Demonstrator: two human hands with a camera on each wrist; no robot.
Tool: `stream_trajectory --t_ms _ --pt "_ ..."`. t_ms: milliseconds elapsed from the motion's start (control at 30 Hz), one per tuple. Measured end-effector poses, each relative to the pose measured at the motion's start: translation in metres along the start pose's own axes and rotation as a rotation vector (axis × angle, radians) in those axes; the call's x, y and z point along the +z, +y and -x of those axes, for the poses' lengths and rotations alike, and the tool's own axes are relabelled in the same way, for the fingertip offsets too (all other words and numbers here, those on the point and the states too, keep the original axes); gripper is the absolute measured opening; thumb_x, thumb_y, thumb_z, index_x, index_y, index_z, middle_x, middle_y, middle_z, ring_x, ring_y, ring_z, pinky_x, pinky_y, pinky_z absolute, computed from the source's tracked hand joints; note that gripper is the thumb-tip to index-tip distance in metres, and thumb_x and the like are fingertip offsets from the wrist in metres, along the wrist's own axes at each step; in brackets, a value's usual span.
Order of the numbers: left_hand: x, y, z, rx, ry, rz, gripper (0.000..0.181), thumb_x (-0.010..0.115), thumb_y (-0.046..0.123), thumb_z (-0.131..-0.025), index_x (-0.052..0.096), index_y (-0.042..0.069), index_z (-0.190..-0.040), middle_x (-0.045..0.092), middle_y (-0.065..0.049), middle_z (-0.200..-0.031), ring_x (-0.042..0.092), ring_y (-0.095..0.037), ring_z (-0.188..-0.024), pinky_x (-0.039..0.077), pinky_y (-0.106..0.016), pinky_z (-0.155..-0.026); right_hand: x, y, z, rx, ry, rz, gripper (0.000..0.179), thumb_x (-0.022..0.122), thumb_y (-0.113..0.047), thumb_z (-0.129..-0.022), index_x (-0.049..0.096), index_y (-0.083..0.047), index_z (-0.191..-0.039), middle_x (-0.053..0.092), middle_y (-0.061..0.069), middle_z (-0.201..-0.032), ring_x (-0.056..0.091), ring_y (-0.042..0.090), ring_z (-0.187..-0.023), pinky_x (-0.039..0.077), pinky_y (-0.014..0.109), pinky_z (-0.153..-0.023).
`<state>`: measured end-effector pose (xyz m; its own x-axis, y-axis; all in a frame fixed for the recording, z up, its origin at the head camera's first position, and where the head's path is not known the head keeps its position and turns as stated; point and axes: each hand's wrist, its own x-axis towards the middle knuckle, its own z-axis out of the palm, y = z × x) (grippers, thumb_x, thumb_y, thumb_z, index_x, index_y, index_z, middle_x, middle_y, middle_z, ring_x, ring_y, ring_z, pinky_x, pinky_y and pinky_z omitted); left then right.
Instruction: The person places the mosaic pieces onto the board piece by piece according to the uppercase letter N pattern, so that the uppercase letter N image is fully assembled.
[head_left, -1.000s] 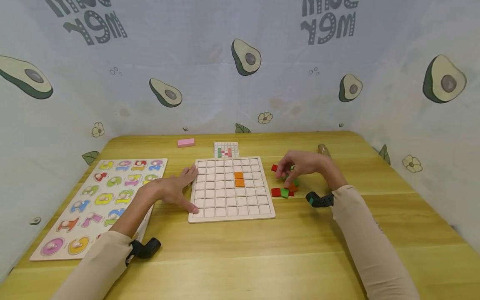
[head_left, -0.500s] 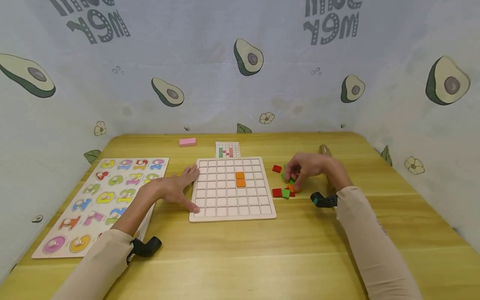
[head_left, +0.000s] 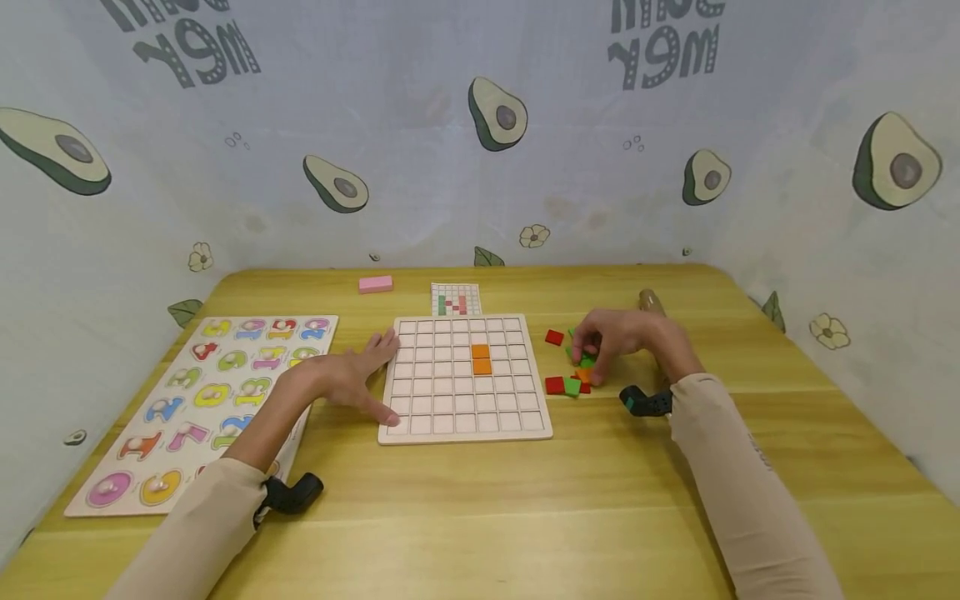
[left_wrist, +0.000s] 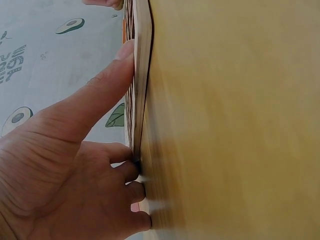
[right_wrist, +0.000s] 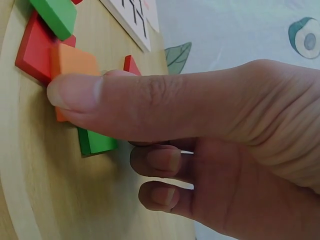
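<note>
In the head view, a pale wooden grid board [head_left: 442,408] lies mid-table, with two orange square tiles [head_left: 481,358] one behind the other in its cells. My left hand [head_left: 341,383] is spread along its left side, thumb on the near corner and fingertips at the upper edge. The left wrist view shows that thumb [left_wrist: 102,95] against the board's edge [left_wrist: 142,75]. My right hand [head_left: 618,337] is over the loose tiles right of the board. Its thumb and a largely hidden index finger pinch an orange tile [right_wrist: 77,60], among red tiles [right_wrist: 35,50] and green tiles [right_wrist: 100,142].
Behind the board lies a small pattern card [head_left: 455,300] with coloured squares. A pink block [head_left: 375,285] rests at the back left, a number puzzle board [head_left: 187,442] at the left. Beyond my right wrist is a brown cylindrical object [head_left: 649,301]. A printed cloth [head_left: 420,225] hangs behind the table.
My right hand has shifted slightly right and lowered over the tile pile, thumb coming onto an orange tile. The left hand stays on the board.
</note>
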<state>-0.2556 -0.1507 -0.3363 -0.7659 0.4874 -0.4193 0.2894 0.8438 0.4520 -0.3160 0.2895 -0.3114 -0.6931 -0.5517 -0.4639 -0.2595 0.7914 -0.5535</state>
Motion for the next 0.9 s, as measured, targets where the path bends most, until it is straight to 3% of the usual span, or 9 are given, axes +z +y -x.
stream_trajectory --t_ms 167,400,900 --pt "-0.0006 -0.0007 -0.0009 0.005 -0.005 0.006 0.131 0.086 0.056 -0.089 -0.002 0.011 -0.174 -0.016 -0.014 -0.18 -0.006 -0.055 -0.161 0.008 -0.075 -0.125 0.0006 -0.0004 -0.0012 0.001 0.009 0.018 0.027 0.094 -0.005 -0.083 0.075 -0.002 -0.103 0.057 0.007 -0.09 0.049 0.02 -0.084 0.042 0.031 -0.076" --pt "-0.0012 -0.0001 -0.0011 -0.009 -0.002 0.004 0.132 0.086 0.057 -0.088 -0.003 0.012 -0.174 -0.015 -0.015 -0.18 -0.004 -0.063 -0.158 0.01 -0.078 -0.123 0.0014 0.0 -0.0013 -0.047 0.018 0.031 0.021 0.091 -0.002 -0.085 0.076 0.001 -0.099 0.056 0.002 -0.084 0.047 0.017 -0.079 0.04 0.029 -0.071" --pt "-0.0013 -0.0018 -0.0022 -0.009 -0.001 -0.01 0.131 0.086 0.058 -0.088 -0.001 0.013 -0.175 -0.015 -0.012 -0.18 -0.002 -0.064 -0.157 0.011 -0.079 -0.122 0.0027 -0.0065 -0.0024 -0.027 0.032 0.074 0.017 0.091 -0.006 -0.087 0.078 -0.001 -0.097 0.057 0.0 -0.081 0.048 0.016 -0.077 0.041 0.03 -0.071"
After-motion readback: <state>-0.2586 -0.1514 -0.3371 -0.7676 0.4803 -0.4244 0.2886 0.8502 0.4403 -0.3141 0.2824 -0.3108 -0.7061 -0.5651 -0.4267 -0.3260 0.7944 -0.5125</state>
